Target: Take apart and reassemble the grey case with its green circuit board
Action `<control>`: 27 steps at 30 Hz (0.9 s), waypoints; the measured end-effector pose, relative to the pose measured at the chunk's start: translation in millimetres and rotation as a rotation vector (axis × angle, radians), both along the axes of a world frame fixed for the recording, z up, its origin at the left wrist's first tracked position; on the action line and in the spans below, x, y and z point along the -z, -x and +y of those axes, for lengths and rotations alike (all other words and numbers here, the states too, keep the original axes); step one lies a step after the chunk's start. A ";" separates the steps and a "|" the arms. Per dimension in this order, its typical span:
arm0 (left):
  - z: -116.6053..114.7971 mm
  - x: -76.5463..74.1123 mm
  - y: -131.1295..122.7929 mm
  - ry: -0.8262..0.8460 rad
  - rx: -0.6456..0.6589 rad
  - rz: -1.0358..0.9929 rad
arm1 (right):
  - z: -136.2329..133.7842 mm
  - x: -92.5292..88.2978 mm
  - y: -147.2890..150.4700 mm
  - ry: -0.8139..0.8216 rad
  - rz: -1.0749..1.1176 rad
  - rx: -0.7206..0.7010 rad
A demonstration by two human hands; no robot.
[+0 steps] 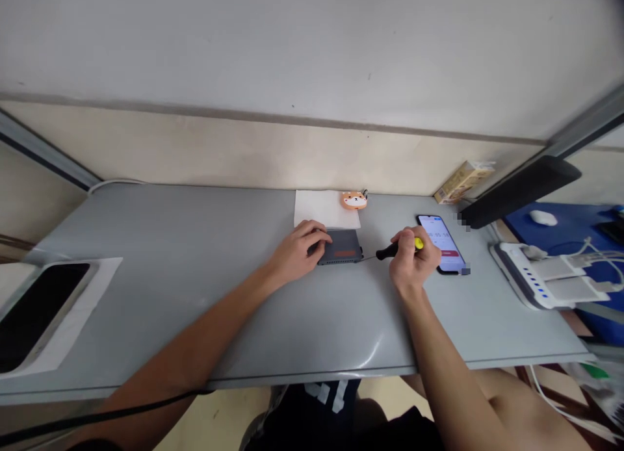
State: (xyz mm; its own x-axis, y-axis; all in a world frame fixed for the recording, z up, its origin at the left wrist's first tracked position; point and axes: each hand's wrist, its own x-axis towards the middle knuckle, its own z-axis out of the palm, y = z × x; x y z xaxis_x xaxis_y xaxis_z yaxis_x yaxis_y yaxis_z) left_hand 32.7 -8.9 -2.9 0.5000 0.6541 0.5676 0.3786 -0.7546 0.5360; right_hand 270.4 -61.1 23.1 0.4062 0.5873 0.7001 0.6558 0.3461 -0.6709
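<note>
A flat dark grey box-shaped device with an orange-red label lies on the grey desk in front of me. My left hand grips it from the left, fingertips resting on its top. In my right hand is a screwdriver with a black and yellow handle, fingers wrapped round it. Its thin shaft points left, with the tip at the device's right side; whether it sits in a screw is too small to tell. Behind the device lies a white sheet of paper.
An orange animal-face case sits on the paper. Right of my right hand lies a lit phone, then a white power strip with chargers and cables. A small box stands at the wall. A black-screened device lies far left.
</note>
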 end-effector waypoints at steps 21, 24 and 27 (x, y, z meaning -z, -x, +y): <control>1.6 2.4 -0.4 -0.034 0.008 0.003 | -0.7 -1.7 0.7 0.012 -0.006 -0.038; 1.8 2.3 -0.5 -0.034 0.012 0.008 | -1.1 -2.1 0.6 -0.014 0.007 -0.017; 2.1 1.2 -0.6 -0.034 0.017 0.014 | -1.1 -3.3 0.6 -0.048 0.030 -0.011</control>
